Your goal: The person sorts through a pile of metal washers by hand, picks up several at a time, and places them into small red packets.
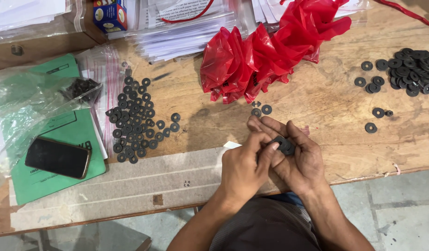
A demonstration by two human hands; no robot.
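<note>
Hands (270, 160) around flat-stacked black washers (285, 145)

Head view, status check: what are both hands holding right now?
Left hand and right hand together, fingers pinching a small stack of black washers. Two loose washers just beyond the hands. Red plastic bags farther back, not obstructing.

A phone (57, 157) lies on a green booklet (61, 135) near red bags (265, 51)

Black washers (136, 122) near the bench's left end, black pile (412, 70) at its right edge. Red plastic bags (265, 51) toward the far edge; bench (326, 107) is tan wood. Green booklet (61, 135) at left under a black phone (57, 157); blue box (110, 15) at far-left edge.
</note>
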